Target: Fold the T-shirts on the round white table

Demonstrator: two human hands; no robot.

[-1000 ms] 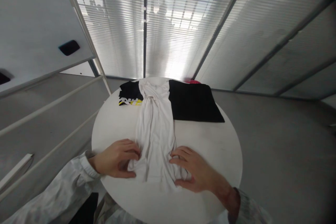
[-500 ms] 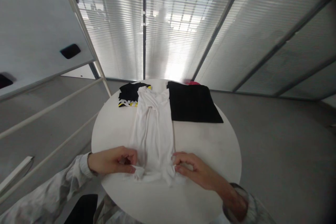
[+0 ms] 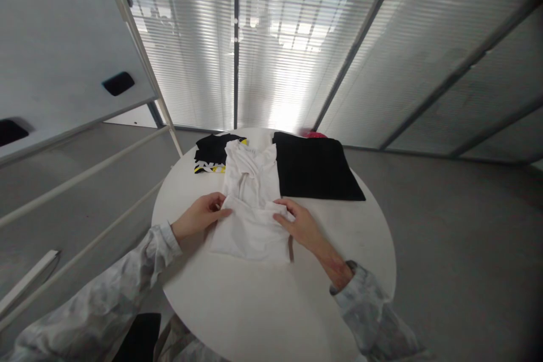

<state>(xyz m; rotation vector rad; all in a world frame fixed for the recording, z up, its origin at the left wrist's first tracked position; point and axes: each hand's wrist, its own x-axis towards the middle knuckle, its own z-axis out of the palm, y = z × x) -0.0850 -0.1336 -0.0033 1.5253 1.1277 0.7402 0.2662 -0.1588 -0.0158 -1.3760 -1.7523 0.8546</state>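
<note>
A white garment (image 3: 251, 203) lies lengthwise on the round white table (image 3: 271, 288), its near end folded up over its middle. My left hand (image 3: 199, 219) pinches the left corner of that folded edge. My right hand (image 3: 299, 223) grips the right corner of the same edge. Both hands rest low on the cloth, fingers closed on the fabric.
A folded black garment (image 3: 316, 167) lies at the far right of the table, with something pink (image 3: 314, 134) behind it. A black garment with yellow print (image 3: 211, 155) sits at the far left. A white board on a stand (image 3: 63, 51) leans at the left. Striped glass walls stand behind.
Both hands took hold of the garment's near end, lifted it and carried it away from me, folding it over the middle. The garment now looks about half as long.
</note>
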